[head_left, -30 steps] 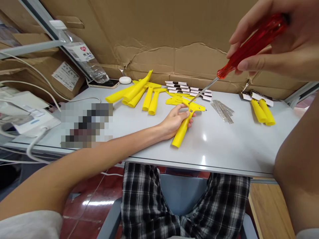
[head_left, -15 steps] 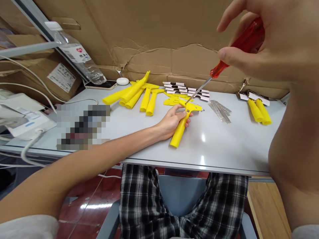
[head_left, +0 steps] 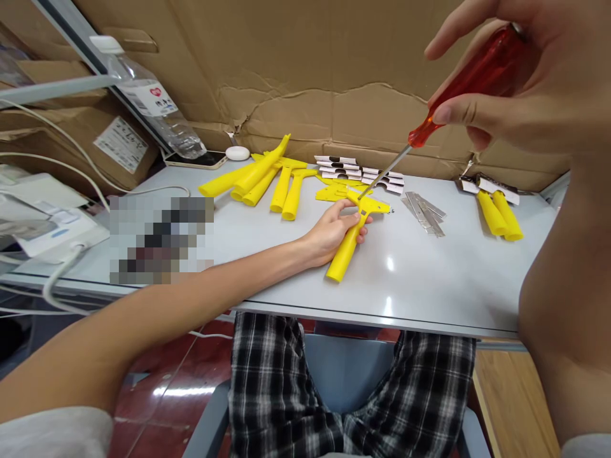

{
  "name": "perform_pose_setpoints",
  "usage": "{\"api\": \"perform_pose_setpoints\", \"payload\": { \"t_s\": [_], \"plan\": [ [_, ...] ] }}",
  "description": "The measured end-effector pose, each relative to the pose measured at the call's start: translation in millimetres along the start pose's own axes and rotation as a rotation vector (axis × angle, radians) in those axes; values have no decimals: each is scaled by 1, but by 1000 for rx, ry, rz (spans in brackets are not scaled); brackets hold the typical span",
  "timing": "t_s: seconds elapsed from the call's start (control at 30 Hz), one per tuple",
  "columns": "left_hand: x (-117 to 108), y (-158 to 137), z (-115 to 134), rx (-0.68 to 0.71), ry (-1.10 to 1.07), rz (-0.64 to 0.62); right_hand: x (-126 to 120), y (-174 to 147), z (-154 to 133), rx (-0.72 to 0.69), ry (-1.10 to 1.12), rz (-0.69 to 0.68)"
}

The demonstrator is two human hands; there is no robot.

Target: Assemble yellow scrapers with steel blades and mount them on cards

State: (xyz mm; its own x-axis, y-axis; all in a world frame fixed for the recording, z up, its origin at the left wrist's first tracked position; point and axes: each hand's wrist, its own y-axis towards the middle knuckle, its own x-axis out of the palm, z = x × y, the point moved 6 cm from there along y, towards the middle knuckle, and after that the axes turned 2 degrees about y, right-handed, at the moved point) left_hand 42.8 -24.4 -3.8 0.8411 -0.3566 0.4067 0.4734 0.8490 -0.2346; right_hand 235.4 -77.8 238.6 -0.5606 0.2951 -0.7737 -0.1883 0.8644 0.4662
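Observation:
My left hand (head_left: 333, 234) is wrapped round the neck of a yellow plastic scraper (head_left: 347, 248), whose hollow handle points down towards me. A red-handled screwdriver (head_left: 470, 79) is held in my right hand (head_left: 539, 95), thumb and fingers round its grip. Its thin metal shaft slants down to the left, and the tip meets the left end of the scraper's wide head. Whether a screw sits under the tip is too small to tell. Behind the scraper lie flat yellow plates (head_left: 329, 192). Loose metal blades (head_left: 424, 213) lie to its right.
Several yellow scraper handles (head_left: 267, 175) lie at the back left. Black-and-white blade covers (head_left: 341, 166) are stacked by the cardboard wall (head_left: 296, 121). Two covered scrapers (head_left: 499, 213) rest at the right. A plastic bottle (head_left: 157, 105) leans over a phone (head_left: 210, 160) at the left.
My right hand has shifted slightly right, with its fingers and thumb in a different position on the screwdriver handle. The screwdriver tip stays on the scraper head; my left hand keeps its hold.

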Motion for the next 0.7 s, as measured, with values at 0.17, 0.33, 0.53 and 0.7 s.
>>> {"api": "perform_pose_setpoints", "payload": {
  "t_s": [0.17, 0.33, 0.53, 0.7],
  "plan": [
    [0, -1, 0, -6, 8, 2, -1, -2, -13, -167, -377, 44],
    [0, 0, 1, 8, 22, -11, 3, -5, -19, -147, -453, 62],
    [-3, 4, -1, 8, -13, -12, 7, -3, -18, -115, -480, 25],
    [-6, 6, -2, 14, -20, -33, 6, -4, -17, -82, -275, -36]
  ]
}}
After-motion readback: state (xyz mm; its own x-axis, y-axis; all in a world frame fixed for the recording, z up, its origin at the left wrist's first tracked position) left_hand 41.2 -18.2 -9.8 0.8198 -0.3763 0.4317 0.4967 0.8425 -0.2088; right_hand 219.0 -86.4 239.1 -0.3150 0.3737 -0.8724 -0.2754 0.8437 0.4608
